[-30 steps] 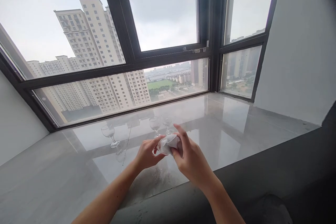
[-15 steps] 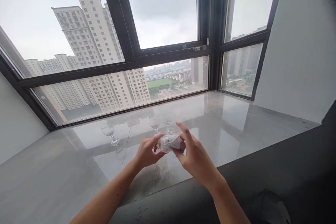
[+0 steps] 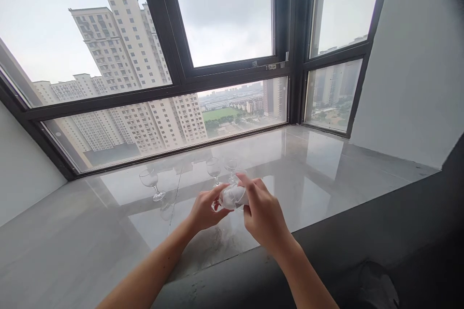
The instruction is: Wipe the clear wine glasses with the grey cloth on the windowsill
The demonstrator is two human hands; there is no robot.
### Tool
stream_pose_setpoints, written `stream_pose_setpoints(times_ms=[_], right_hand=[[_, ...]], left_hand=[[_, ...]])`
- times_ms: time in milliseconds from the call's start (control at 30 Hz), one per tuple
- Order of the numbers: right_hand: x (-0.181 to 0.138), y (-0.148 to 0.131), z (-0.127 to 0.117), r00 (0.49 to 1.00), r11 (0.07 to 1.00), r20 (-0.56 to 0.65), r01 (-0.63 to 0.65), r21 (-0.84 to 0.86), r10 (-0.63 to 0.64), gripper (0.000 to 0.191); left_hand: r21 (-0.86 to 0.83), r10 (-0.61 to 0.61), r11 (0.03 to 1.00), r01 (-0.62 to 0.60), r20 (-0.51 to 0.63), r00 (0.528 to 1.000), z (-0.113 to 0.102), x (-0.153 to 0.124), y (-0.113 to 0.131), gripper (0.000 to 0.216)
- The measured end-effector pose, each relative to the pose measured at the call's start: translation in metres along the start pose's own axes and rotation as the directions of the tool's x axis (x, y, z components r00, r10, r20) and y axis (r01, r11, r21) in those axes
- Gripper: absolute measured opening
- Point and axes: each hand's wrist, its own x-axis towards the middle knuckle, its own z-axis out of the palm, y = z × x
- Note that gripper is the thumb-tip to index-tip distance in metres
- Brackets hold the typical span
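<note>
My left hand point(image 3: 207, 210) is wrapped round a clear wine glass point(image 3: 225, 200), tipped on its side above the sill. White cloth point(image 3: 240, 196) fills the mouth of its bowl. My right hand point(image 3: 261, 210) pinches this cloth at the glass's right end, its index finger lying over the top. Its fingers hide part of the cloth. Just beyond my hands stand two stemmed glasses, a nearer glass point(image 3: 213, 168) and a farther glass point(image 3: 231, 163). Another rim shows faintly behind my right fingers. Off to the left, a separate stemmed glass point(image 3: 149, 178) is upright.
The glossy grey tiled sill point(image 3: 101, 231) runs beneath my arms, with its front edge dropping off towards me on the right. Dark window frames point(image 3: 232, 77) close off the back. A white wall point(image 3: 406, 67) borders the right. Something round and see-through point(image 3: 379, 285) sits low at bottom right.
My right hand has turned and shifted slightly left, its raised index finger coming down over the cloth. The cloth sits closer into the glass. My left hand stays almost in place.
</note>
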Motion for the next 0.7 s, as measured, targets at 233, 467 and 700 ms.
stream_pose_setpoints(times_ms=[233, 467, 700], right_hand=[[-0.001, -0.006, -0.015, 0.991, 0.973, 0.112, -0.099, 0.208, 0.077, 0.069], [0.001, -0.002, -0.005, 0.987, 0.971, -0.001, -0.158, 0.178, 0.161, 0.06], [0.001, 0.002, 0.003, 0.951, 0.951, -0.045, -0.302, 0.066, 0.305, 0.071]], left_hand=[[-0.055, -0.01, 0.998, 0.01, 0.001, 1.0, 0.002, -0.002, 0.0, 0.06], [-0.035, 0.018, 0.999, -0.018, -0.013, 1.0, 0.002, -0.001, -0.001, 0.06], [0.013, 0.055, 0.998, -0.056, 0.002, 0.998, 0.002, 0.0, -0.005, 0.061]])
